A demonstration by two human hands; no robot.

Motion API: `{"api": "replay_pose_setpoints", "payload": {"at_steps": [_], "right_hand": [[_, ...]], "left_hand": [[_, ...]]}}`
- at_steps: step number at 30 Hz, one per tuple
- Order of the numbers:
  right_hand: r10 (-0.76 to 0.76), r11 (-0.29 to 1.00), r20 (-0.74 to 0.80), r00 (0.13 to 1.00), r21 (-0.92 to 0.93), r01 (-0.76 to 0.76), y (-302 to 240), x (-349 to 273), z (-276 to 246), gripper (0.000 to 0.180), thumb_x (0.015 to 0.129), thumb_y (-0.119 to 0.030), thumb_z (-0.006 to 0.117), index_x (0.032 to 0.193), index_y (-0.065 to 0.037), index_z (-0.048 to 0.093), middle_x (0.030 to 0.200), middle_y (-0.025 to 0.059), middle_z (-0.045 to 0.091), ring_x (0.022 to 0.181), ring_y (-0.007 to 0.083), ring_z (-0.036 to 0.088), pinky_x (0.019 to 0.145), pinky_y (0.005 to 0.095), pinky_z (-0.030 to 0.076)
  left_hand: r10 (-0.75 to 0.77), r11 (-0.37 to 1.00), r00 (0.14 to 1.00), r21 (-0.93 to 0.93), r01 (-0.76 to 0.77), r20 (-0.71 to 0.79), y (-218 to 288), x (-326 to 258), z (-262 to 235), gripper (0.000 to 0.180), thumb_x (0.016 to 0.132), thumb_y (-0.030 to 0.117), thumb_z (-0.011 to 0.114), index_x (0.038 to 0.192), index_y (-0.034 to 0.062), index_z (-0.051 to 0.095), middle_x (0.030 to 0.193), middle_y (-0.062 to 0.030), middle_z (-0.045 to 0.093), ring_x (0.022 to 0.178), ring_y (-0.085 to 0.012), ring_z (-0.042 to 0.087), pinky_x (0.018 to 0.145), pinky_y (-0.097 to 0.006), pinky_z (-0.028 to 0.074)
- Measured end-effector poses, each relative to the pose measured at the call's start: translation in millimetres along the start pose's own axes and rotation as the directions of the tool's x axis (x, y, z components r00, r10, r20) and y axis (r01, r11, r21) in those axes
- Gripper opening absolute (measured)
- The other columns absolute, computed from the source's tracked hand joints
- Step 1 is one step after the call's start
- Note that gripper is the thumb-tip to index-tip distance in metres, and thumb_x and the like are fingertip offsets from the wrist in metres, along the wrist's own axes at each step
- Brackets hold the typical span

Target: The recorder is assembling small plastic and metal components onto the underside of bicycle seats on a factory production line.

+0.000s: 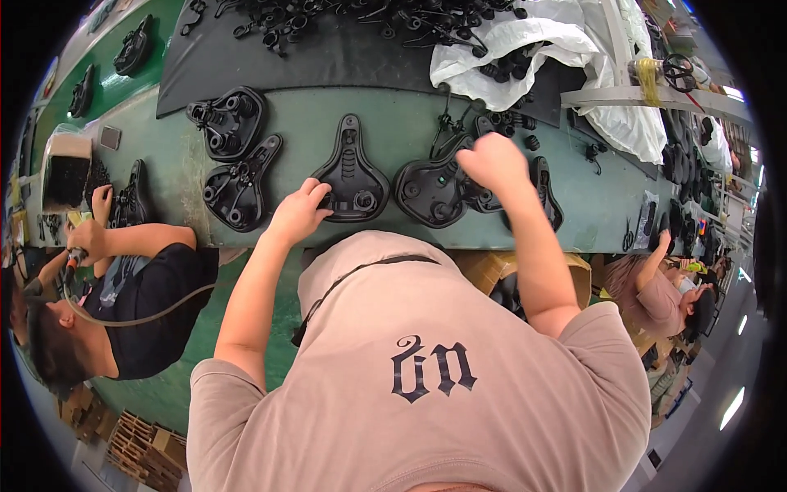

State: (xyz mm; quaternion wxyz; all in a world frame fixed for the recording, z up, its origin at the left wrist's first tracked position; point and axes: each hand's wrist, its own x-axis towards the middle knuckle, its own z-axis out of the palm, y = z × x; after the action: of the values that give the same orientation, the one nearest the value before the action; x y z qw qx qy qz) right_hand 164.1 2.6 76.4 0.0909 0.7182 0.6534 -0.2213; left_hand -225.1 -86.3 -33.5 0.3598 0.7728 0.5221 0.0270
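Observation:
Directly in front of me lies an upturned black bicycle saddle point(351, 168), its nose pointing away and its ribbed underside showing. My left hand point(302, 211) is at its left rear edge, fingers and thumb closed around the rim. To the right, my right hand point(494, 164) is a closed fist above some overlapping saddles; whatever it holds, if anything, is hidden. Under and beside that hand lie an upturned saddle point(432, 190) with a rounded rear and another narrow saddle point(545, 193). Two more upturned saddles, one upper point(229, 123) and one lower point(240, 184), lie left of my left hand.
A heap of black metal and spring parts point(328, 18) covers the dark mat point(221, 61) at the back. An open white sack point(566, 45) of parts stands back right. Co-workers sit at the left point(156, 303) and right point(656, 295). A cardboard box point(578, 279) is below the bench edge.

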Motion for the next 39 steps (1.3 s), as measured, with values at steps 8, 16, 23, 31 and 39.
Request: {"api": "replay_pose_setpoints", "payload": {"at_steps": [8,16,23,31,39], "right_hand": [[-0.126,0.988,-0.092,0.988,0.077,0.133,-3.0,16.0,159.9,0.068,0.088,-0.05,0.077,0.127,0.004,0.065,0.132,0.027,0.06,0.117,0.0487,0.064,0.1,0.0543,0.057],[-0.201,0.97,-0.067,0.977,0.127,0.208,-2.2,-31.9,161.2,0.096,0.083,-0.035,0.087,0.154,0.006,0.036,0.149,0.0331,0.04,0.127,0.0543,0.058,0.108,0.0527,0.053],[-0.136,0.837,-0.216,0.967,0.497,0.229,-57.9,-20.2,109.9,0.056,0.085,-0.022,0.084,0.126,0.009,0.063,0.1,0.0206,0.069,0.095,0.0352,0.074,0.085,0.0447,0.061],[-0.227,0.145,0.562,0.796,0.827,-0.543,-116.9,55.7,102.3,0.033,0.098,-0.038,0.076,0.09,-0.006,0.07,0.069,-0.0002,0.06,0.052,0.0073,0.05,0.044,0.0234,0.036],[-0.399,0.82,0.302,0.866,0.54,0.189,-133.0,82.8,104.1,0.057,0.075,-0.05,0.089,0.085,0.004,0.077,0.086,0.0196,0.076,0.072,0.0293,0.074,0.07,0.0429,0.061]], "left_hand": [[0.173,0.975,0.985,0.142,-0.172,0.003,7.0,-1.9,24.8,0.045,0.088,0.022,0.082,0.126,0.0057,0.063,0.121,-0.012,0.064,0.107,-0.0368,0.069,0.088,-0.048,0.058],[0.15,0.988,0.966,-0.003,-0.154,-0.212,14.0,-21.3,28.7,0.053,0.086,0.019,0.084,0.133,0.0055,0.063,0.13,-0.0127,0.065,0.114,-0.0367,0.068,0.097,-0.045,0.058],[0.084,0.977,0.981,-0.179,-0.116,-0.177,1.7,-13.4,31.3,0.047,0.083,0.011,0.084,0.126,0.007,0.067,0.128,-0.0103,0.07,0.115,-0.0356,0.068,0.097,-0.044,0.058],[-0.163,0.92,0.986,-0.355,0.164,0.034,4.8,-4.0,20.5,0.049,0.078,0.01,0.087,0.125,0.0082,0.07,0.121,-0.0101,0.072,0.1,-0.0315,0.07,0.088,-0.042,0.058],[-0.113,0.914,0.994,-0.393,0.104,-0.001,-2.1,-2.9,27.4,0.052,0.075,0.007,0.089,0.125,0.0073,0.072,0.109,-0.0114,0.073,0.086,-0.0274,0.069,0.079,-0.039,0.058]]}}
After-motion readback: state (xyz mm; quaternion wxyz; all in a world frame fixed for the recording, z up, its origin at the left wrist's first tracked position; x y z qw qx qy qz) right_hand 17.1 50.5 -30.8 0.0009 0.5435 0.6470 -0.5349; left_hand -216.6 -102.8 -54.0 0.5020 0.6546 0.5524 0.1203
